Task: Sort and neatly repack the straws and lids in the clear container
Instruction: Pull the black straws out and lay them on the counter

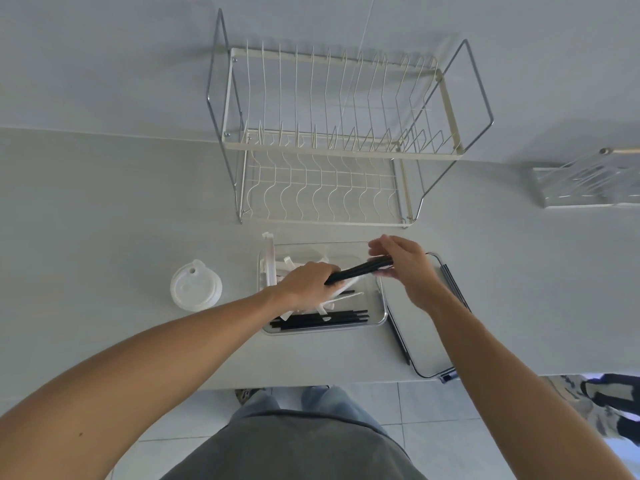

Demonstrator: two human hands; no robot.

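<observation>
Head view, looking down over a pale tabletop (104,209). Behind, against the wall, a two-tier wire dish rack (332,140), bare of dishes. Nearer, centred before the body, the clear container (379,315), open, its flat container lid (420,341) lying just beside it on the right. To the left, apart from the container, a small stack of white cup lids (195,285), already out and gathered. Inside the container, along the near wall, a row of loose black straws (322,320), long axes roughly left to right and fairly parallel; above them a jumble of paper-wrapped white straws (341,296), crossing at several angles, a few more standing against the left wall. Over the container, a bundle of black straws (360,271), long axis slanting from lower left to upper right, held at both ends: left hand (304,284) with fingers closed around the lower end, right hand (401,268) with fingers pinching the upper end. Judged roughly midway: lids separated, black straws partly aligned, white straws unsorted, lids not yet returned, container not yet closed.
</observation>
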